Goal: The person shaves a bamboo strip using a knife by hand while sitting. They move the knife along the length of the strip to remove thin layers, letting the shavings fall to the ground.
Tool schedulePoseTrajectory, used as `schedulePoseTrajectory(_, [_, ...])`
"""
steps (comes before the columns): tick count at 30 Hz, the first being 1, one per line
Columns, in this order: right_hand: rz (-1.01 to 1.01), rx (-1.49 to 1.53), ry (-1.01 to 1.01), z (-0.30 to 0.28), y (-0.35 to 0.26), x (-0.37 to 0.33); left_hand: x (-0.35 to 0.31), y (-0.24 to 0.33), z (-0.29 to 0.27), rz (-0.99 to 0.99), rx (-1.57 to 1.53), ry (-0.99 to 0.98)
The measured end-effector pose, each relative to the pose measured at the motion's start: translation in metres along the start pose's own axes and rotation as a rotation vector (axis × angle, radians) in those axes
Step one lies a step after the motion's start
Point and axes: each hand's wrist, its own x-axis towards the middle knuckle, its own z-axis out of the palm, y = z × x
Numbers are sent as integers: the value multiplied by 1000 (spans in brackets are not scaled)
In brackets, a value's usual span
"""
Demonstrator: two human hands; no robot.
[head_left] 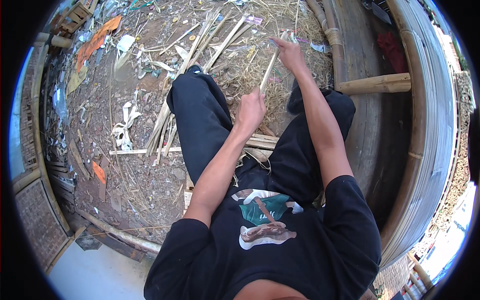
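Note:
A pale bamboo strip (270,68) slants up and away between my knees. My left hand (250,111) is closed round its near end, in front of my lap. Farther out and to the right, my right hand (291,55) grips the strip close to its far end, a finger or thumb reaching across it. Whether the right hand also holds a small tool, I cannot tell. By my left leg lies a bundle of long bamboo strips (161,125), running past the knee toward the far side. More loose strips (227,42) lie beyond my feet.
Dry shavings (245,65) and litter cover the dirt ground. Orange scraps (97,42) and crumpled white plastic (126,120) lie to the left. On the right stands a bamboo frame with a crossbar (375,84) and wooden boards. A woven panel (37,220) borders the left side.

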Motion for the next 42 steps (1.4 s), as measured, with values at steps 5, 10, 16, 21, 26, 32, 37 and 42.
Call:
schedulePoseTrajectory(5, [99,-10,-131,2,-1,-2,-1,-6,2,56,13,21])
schedulePoseTrajectory(10, [18,56,-166,10,3,-8,3,-5,-1,-15,38,9])
schedulePoseTrajectory(16, [165,105,-272,1,-9,-12,2,-8,-2,0,35,10])
schedulePoseTrajectory(21, [0,249,-330,25,-14,-33,6,-11,-3,30,79,31])
schedulePoseTrajectory(26, [100,148,-449,-8,-32,-22,7,-12,-9,16,47,62])
schedulePoseTrajectory(32, [-108,115,-1,6,-2,-16,3,0,-8,17,95,36])
schedulePoseTrajectory(37, [35,7,-128,9,-5,-13,1,-6,-1,20,103,1])
schedulePoseTrajectory(42, [111,28,-294,9,-6,-17,-2,-7,-1,-17,140,-22])
